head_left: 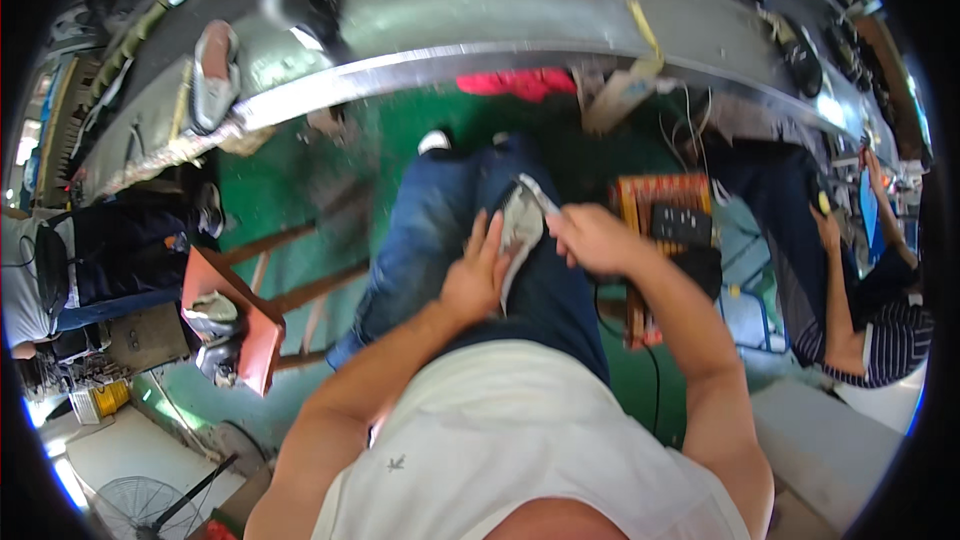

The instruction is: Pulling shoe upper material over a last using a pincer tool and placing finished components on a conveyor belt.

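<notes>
A grey-white shoe upper [522, 222], pointed toward my body, lies over my lap on my blue jeans. My left hand [476, 275] holds its left side, with the fingers laid along the edge and the thumb out of sight. On the other side, my right hand [592, 238] is closed around the near end of a narrow pale bar [538, 192]. That bar slants across the far end of the upper and seems to touch it. Its exact kind is too small to make out.
A metal-edged bench [400, 70] curves across the far side, with a pink-lined shoe [214, 75] at left. Shoes sit on a brown stool [250, 325]. An orange crate [640, 202] stands right. Co-workers sit on both sides; a fan [145, 510] is lower left.
</notes>
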Available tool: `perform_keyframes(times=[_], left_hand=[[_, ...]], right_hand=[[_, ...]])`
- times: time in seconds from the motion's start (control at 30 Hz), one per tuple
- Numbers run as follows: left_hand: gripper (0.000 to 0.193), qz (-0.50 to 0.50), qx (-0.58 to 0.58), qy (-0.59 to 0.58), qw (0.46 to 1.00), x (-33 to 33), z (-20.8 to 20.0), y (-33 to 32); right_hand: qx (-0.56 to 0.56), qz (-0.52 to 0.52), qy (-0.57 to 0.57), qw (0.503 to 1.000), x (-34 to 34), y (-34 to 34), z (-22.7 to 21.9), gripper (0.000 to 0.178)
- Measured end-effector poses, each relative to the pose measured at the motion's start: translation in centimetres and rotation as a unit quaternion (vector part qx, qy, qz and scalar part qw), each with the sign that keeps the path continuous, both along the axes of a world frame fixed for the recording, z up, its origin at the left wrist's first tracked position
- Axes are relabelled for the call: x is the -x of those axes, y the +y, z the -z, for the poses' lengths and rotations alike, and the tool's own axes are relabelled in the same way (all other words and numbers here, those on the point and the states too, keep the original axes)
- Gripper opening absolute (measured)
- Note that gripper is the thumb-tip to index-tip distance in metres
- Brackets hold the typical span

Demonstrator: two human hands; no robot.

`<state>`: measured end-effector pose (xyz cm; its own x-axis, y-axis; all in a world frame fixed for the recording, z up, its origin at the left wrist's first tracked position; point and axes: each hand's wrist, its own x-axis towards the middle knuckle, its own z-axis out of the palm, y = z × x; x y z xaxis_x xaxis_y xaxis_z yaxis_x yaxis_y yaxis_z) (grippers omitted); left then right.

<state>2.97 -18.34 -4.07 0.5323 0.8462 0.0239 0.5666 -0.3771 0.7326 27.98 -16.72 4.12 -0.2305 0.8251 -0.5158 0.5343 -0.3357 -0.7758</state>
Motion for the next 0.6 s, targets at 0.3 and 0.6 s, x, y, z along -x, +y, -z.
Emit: perform_keyframes(times=[0.3, 0.6], left_hand=[[0.102, 0.11, 0.307, -0.055, 0.944, 4.3, -2.4, -0.3], [0.064, -0.017, 0.353, -0.393, 0.849, 2.8, -18.0, 16.3]], right_hand=[[-0.055, -0.024, -0.012, 0.998, -0.2, -5.4, 2.3, 0.043], [0.07, 0.191, 0.223, 0.953, -0.3, -6.2, 7.0, 0.042]])
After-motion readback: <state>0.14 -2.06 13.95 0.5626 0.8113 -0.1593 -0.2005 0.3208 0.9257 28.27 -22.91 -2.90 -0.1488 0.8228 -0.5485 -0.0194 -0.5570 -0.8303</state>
